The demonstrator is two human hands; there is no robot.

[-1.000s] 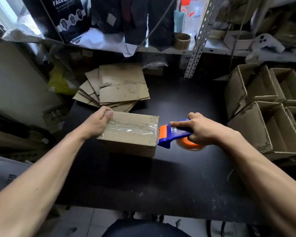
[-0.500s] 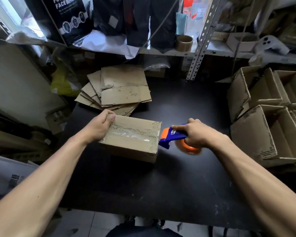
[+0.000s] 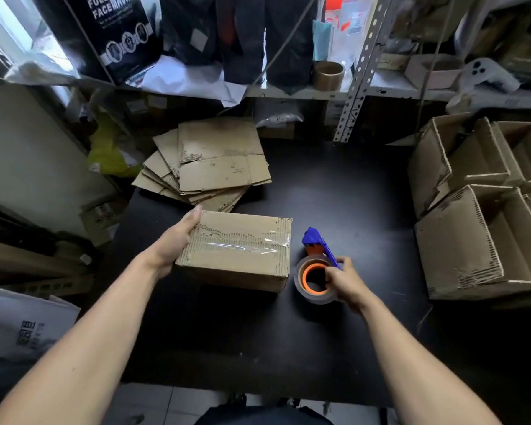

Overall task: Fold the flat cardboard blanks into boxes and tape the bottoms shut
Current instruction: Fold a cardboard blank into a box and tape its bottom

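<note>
Box: brown corrugated cardboard box (image 3: 236,250), mid-table, clear tape strip across its upturned bottom.
Left hand (image 3: 174,245): fingers wrapped round the box's left end.
Right hand (image 3: 345,282): pinching blue-and-orange tape dispenser (image 3: 316,271), just right of box.
Handling: likely light, hollow, dentable; take it by the edges.

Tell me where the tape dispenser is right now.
Head view, right of centre: the tape dispenser sits on the black table, just right of the taped box, held by the right hand.

Head-worn view, looking forward and down
</note>
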